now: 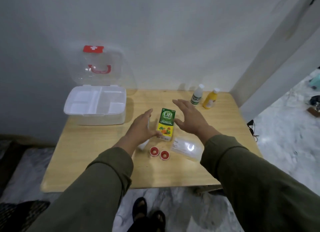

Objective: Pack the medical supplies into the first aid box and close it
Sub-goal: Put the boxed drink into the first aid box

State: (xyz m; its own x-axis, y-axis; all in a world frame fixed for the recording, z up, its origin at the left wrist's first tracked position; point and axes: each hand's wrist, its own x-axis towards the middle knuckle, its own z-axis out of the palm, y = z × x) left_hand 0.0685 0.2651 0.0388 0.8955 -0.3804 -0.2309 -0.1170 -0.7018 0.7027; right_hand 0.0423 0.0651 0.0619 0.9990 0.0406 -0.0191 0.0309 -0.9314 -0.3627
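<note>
Wooden table, light grain, set against a white wall.

First aid box: translucent white, far left corner of table, lid raised upright against the wall; red cross tab at lid top, red handle below it. Divided inner tray visible, compartments bare.

Carton: green and yellow, lying flat mid-table, printed "OB herbal"; smaller print unreadable.

Left hand: open, fingers spread, thumb touching the carton's near left corner. Right hand: open, fingers spread, just beside the carton's right edge; contact cannot be told. Both sleeves olive green.

White object: partly hidden under left wrist, unidentifiable.

Two small red-rimmed round pots: near the carton's front end.

Clear plastic packet: right of the pots, glare on it, print illegible.

White bottle, green label, unreadable; yellow bottle beside it, far right corner.
</note>
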